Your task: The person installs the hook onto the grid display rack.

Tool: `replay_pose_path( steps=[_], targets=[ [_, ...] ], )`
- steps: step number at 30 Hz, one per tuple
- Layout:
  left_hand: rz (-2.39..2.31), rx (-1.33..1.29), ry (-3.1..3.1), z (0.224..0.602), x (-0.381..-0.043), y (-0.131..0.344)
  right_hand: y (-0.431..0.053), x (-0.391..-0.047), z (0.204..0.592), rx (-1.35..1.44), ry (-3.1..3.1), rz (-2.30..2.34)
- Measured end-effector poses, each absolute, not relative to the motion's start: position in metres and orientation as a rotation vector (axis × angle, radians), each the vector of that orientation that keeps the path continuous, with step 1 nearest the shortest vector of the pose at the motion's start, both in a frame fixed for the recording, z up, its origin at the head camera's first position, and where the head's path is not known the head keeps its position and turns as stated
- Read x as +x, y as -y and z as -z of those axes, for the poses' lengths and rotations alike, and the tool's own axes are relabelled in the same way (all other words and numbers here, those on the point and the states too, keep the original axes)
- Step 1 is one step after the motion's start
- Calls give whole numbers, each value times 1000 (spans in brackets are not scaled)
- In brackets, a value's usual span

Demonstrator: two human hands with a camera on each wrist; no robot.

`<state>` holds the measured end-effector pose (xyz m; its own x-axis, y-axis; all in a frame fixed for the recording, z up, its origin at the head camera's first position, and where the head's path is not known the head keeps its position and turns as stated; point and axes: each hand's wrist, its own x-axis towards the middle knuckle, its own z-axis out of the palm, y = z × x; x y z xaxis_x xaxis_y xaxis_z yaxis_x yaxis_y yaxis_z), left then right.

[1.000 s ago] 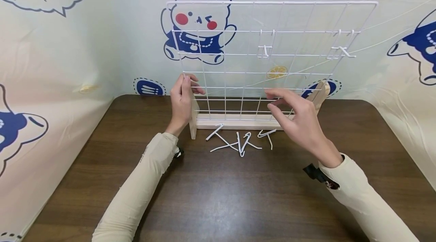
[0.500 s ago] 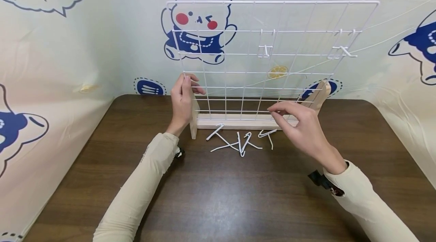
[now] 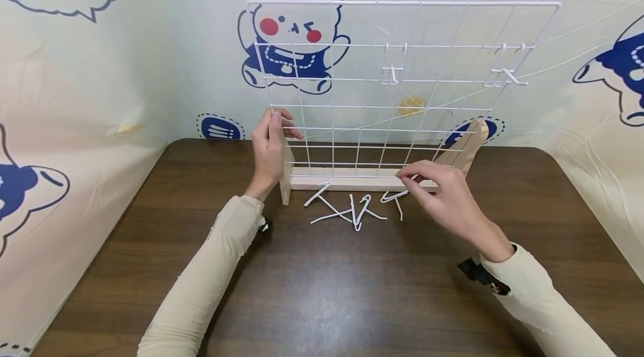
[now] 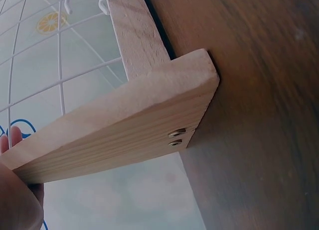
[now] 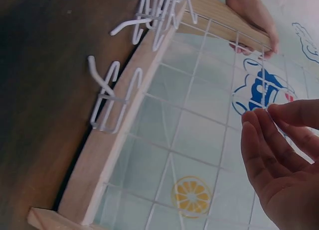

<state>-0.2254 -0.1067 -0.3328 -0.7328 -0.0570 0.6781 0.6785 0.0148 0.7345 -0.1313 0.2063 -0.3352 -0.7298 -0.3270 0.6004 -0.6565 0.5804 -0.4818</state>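
A white wire grid rack (image 3: 358, 128) leans back in a wooden stand. My left hand (image 3: 269, 142) grips the rack's left side, where the grid edge meets the wooden upright (image 4: 114, 110). My right hand (image 3: 440, 192) is low before the rack's right half, thumb and fingertips drawn together. Nothing shows between its fingertips in the right wrist view. Closest to it on the table is a white wire hook (image 3: 394, 197), overlapped by the fingertips in the head view. Several more white hooks (image 3: 354, 213) lie further left. Two hooks hang on the grid, one near the middle (image 3: 392, 73) and another at the right (image 3: 508, 73).
The brown table (image 3: 322, 284) carries the stand, whose wooden base bar (image 3: 347, 181) runs just behind the loose hooks. A right wooden upright (image 3: 470, 142) stands beyond my right hand. Close behind is a patterned cloth backdrop (image 3: 201, 55).
My right hand has come down toward the rightmost loose hook, its thumb and fingertips drawing together. My left hand stays on the rack, and the hooks keep their places.
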Motion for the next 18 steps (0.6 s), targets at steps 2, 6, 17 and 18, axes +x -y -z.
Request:
replay_pose_path(
  steps=[2, 6, 17, 18],
  targets=[
    [1770, -645, 1760, 333, -226, 107, -208, -131, 339, 785, 2402, -965],
    [1767, -667, 1761, 333, -225, 108, -212, -132, 348, 790, 2488, -929],
    [1780, -616, 1755, 334, -226, 106, -217, -136, 372, 801, 2670, -940],
    [1781, -616, 1757, 334, -226, 106, -217, -136, 374, 801, 2690, -937]
  ],
)
